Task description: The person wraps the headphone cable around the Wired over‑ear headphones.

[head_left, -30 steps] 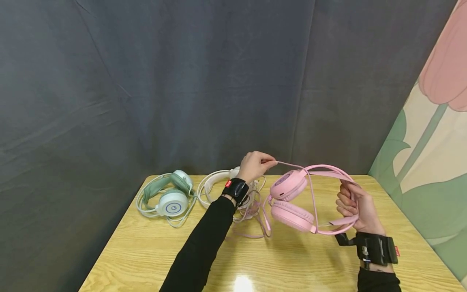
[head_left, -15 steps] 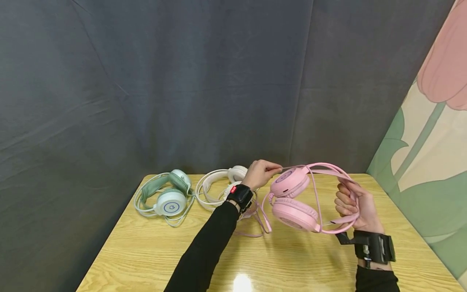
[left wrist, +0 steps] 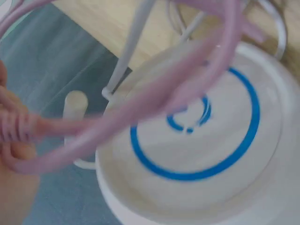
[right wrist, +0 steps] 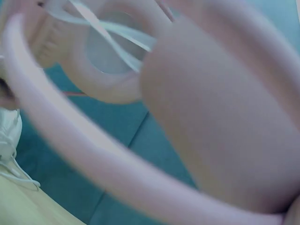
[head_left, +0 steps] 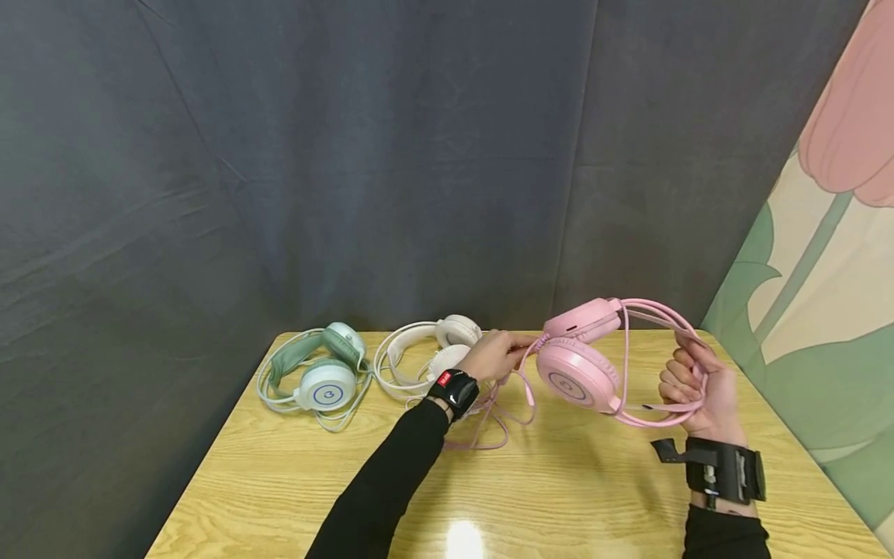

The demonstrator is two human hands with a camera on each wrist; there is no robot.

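Observation:
A pink headset is held up above the right half of the table, ear cups to the left. My right hand grips its headband, fingers curled round the band; the right wrist view shows the wide inner strap and the thin outer band close up. My left hand is at the ear cups' left side and pinches the pink cable, whose ribbed sleeve shows by the fingers in the left wrist view. Below hang loops of that cable, some lying on the table. Behind the left hand lies a white headset, partly hidden.
At the table's back left lies a green and white headset with its cable coiled round it. The wooden table meets a dark grey curtain at the back. A wall with a painted flower stands on the right.
My left hand has come down from above the ear cups to their left side. The pink headset has shifted slightly right and turned, so the lower cup's round logo now faces the camera.

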